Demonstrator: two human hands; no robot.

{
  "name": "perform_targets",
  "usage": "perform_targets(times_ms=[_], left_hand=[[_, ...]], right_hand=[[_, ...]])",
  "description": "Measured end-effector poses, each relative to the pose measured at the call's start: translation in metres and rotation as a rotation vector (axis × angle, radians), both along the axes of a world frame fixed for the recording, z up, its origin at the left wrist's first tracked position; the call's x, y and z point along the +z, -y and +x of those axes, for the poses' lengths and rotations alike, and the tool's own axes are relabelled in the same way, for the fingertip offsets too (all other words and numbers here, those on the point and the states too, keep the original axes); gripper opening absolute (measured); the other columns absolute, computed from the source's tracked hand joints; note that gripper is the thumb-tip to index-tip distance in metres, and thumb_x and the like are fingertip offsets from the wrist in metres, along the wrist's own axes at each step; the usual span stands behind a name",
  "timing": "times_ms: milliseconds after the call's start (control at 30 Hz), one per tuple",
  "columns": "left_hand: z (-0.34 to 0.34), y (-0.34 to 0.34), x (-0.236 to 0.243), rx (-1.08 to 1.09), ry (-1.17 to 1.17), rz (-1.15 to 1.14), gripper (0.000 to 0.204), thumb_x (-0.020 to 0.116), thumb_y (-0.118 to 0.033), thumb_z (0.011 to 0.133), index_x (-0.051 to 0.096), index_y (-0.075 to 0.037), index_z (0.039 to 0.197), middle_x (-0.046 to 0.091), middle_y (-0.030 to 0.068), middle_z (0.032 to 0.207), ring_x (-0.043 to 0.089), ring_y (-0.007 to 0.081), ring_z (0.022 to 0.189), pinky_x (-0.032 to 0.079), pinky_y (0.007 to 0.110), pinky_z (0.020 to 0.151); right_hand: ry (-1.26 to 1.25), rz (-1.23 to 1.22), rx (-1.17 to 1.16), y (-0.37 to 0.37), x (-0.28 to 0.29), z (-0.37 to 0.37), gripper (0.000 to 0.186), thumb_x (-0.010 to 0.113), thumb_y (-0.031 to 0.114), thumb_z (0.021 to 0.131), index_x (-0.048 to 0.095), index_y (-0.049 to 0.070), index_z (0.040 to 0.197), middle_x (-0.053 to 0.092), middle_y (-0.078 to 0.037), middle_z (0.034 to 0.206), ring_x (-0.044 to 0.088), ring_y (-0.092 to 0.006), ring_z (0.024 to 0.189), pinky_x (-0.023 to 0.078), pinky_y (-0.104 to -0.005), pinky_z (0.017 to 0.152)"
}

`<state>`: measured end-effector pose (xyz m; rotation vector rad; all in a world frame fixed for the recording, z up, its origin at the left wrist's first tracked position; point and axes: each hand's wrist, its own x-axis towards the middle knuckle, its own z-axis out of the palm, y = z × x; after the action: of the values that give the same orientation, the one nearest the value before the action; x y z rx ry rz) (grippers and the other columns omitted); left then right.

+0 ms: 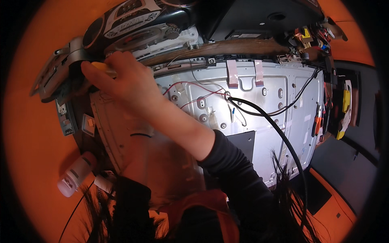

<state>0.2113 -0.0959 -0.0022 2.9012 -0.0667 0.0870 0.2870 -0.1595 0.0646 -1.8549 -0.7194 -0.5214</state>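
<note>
My right hand (127,79) reaches across to the far left, its fingers closed round a small yellow handle (101,67); the rest of that tool is hidden. It is beside a dark, grey-edged device (67,67) at the panel's far left corner. My left forearm (137,166) lies in reddish shadow over the panel's left part, and the fingers of my left hand cannot be made out. Below my arms lies a large silver metal back panel (192,109). Thin red wires (190,83) and a thick black cable (279,131) run over it. Two flat ribbon cables (232,75) hang at its far edge.
A black-and-silver radio-cassette player (133,24) and a black screen housing (259,20) stand at the back. Orange-handled pliers (317,121) lie by the right edge, with yellow-handled tools (345,101) beyond. At the left is a white bottle (77,174).
</note>
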Motion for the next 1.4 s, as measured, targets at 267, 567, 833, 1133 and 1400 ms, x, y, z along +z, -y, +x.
perform_targets(times_ms=[267, 567, 833, 1133, 1400], left_hand=[[0.004, 0.005, 0.002, 0.007, -0.008, 0.000, 0.047, 0.060, -0.018, 0.084, 0.048, -0.008, 0.128, 0.065, 0.0152, 0.092, 0.064, 0.0306, 0.088, 0.048, 0.043, 0.080], [0.008, 0.005, 0.003, 0.008, -0.015, 0.008, 0.047, 0.061, -0.018, 0.083, 0.049, -0.007, 0.127, 0.066, 0.0157, 0.092, 0.064, 0.0309, 0.087, 0.048, 0.042, 0.080], [0.012, 0.004, 0.006, -0.005, -0.009, 0.005, 0.046, 0.061, -0.017, 0.083, 0.050, -0.005, 0.126, 0.066, 0.0161, 0.092, 0.064, 0.0312, 0.087, 0.048, 0.042, 0.081], [0.015, 0.003, 0.011, -0.020, 0.002, 0.009, 0.045, 0.062, -0.017, 0.083, 0.052, -0.003, 0.125, 0.066, 0.0165, 0.091, 0.064, 0.0315, 0.087, 0.048, 0.042, 0.081], [0.014, 0.003, 0.012, -0.024, 0.012, 0.004, 0.044, 0.062, -0.016, 0.083, 0.053, -0.001, 0.124, 0.066, 0.0169, 0.091, 0.064, 0.0317, 0.086, 0.048, 0.042, 0.081]], right_hand=[[-0.056, -0.052, -0.036, -0.001, 0.008, 0.003, 0.051, 0.060, 0.012, 0.075, 0.056, 0.026, 0.124, 0.050, -0.008, 0.082, 0.056, -0.0269, 0.077, 0.049, -0.0347, 0.053], [0.029, 0.050, -0.170, -0.006, 0.008, 0.008, 0.047, 0.059, 0.015, 0.075, 0.057, 0.022, 0.121, 0.050, -0.008, 0.082, 0.054, -0.0257, 0.073, 0.047, -0.0318, 0.050], [-0.113, -0.039, -0.064, 0.014, 0.011, 0.002, 0.045, 0.059, 0.012, 0.077, 0.053, 0.015, 0.121, 0.050, -0.012, 0.089, 0.057, -0.0300, 0.079, 0.050, -0.0379, 0.064], [-0.100, -0.007, -0.031, 0.010, 0.011, -0.005, 0.046, 0.062, 0.013, 0.074, 0.056, 0.017, 0.120, 0.050, -0.012, 0.090, 0.055, -0.0306, 0.080, 0.050, -0.0388, 0.065], [-0.074, 0.184, -0.126, -0.005, -0.005, 0.004, 0.046, 0.065, 0.015, 0.075, 0.058, 0.023, 0.120, 0.053, -0.012, 0.093, 0.057, -0.0279, 0.081, 0.051, -0.0344, 0.063]])
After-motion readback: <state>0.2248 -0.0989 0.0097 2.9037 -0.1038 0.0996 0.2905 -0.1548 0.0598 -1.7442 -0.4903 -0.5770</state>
